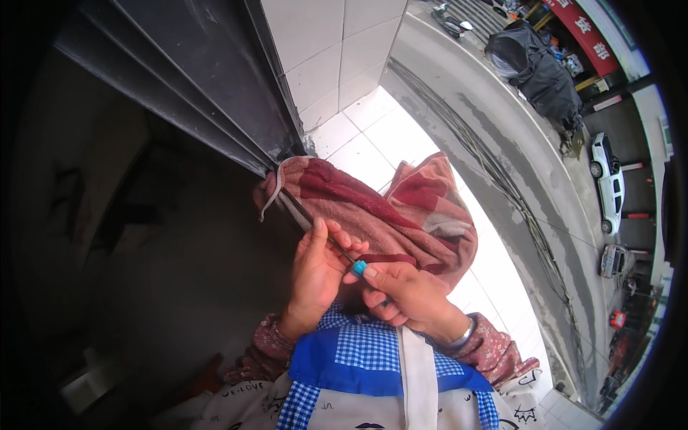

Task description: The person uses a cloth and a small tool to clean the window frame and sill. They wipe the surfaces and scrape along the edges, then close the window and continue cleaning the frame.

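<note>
A thin dark rod [291, 201] with a turquoise collar [359, 267] slants up and left from my hands, like a long screwdriver; its far end meets the towel beside the metal frame. My right hand [414, 295] closes around its near end, with the thumb just below the collar. Along the shaft, my left hand [322, 258] holds the rod loosely between thumb and fingers. A red and pink towel [365, 215] lies bunched behind both hands. Its pale edging [278, 185] loops over near the rod's far end, which I cannot make out.
A dark metal frame [215, 70] stands to the left, next to a white tiled wall [317, 48]. The white tiled ledge [371, 129] drops off on the right. Beyond it, cables [510, 188] cross above a street with a white car [608, 185].
</note>
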Motion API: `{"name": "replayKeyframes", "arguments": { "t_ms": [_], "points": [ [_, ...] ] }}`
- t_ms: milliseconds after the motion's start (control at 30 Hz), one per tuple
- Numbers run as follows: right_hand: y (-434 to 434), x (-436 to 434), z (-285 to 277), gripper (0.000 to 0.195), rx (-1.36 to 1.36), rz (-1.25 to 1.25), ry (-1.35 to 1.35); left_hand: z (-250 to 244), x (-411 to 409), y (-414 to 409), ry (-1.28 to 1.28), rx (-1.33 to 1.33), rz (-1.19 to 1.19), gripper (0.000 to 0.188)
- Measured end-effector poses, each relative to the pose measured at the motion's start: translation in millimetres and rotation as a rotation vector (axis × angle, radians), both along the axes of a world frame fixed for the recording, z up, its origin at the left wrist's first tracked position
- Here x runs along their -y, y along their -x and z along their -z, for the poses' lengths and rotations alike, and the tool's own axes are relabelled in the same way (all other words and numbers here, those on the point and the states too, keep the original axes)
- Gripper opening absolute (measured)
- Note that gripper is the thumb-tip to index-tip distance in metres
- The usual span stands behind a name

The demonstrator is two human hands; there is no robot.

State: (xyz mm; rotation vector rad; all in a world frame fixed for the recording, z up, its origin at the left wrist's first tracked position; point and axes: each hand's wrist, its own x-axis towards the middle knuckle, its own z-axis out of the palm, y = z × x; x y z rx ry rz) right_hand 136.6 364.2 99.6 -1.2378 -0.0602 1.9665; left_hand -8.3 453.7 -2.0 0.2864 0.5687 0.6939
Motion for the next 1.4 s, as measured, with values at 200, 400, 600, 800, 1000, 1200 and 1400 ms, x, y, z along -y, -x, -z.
{"name": "replayKeyframes", "arguments": {
  "t_ms": [200,400,600,800,1000,1200,1400],
  "points": [
    [25.8,22.8,39.0,0.027,1.277,-0.209,-0.513,-3.9,0.6,-3.9,0.029,-0.033,-0.030,0.022],
    [17.7,8.9,17.7,0.023,1.443,-0.386,-0.498,-10.5,-1.8,-10.4,0.003,0.015,-0.011,0.025],
    [14.4,20.0,3.5,0.018,1.422,-0.151,-0.650,-54.2,-0.3,-12.2,-0.182,-0.049,0.057,0.028],
    [5.5,12.7,13.1,0.022,1.262,-0.434,-0.425,-20.0,3.9,-10.7,-0.059,-0.202,0.036,0.026],
    [7.9,0.1,-12.8,0.023,1.416,-0.308,-0.571,-49.9,-9.2,-12.1,-0.113,-0.200,0.048,0.025],
    [13.2,20.4,-24.4,0.023,1.350,-0.139,-0.652,-77.1,-2.7,-5.3,-0.303,-0.096,0.094,0.028],
    [16.2,10.8,-8.9,0.023,1.405,-0.345,-0.550,-21.6,-6.9,1.6,-0.097,-0.109,0.102,0.026]
  ]
}}
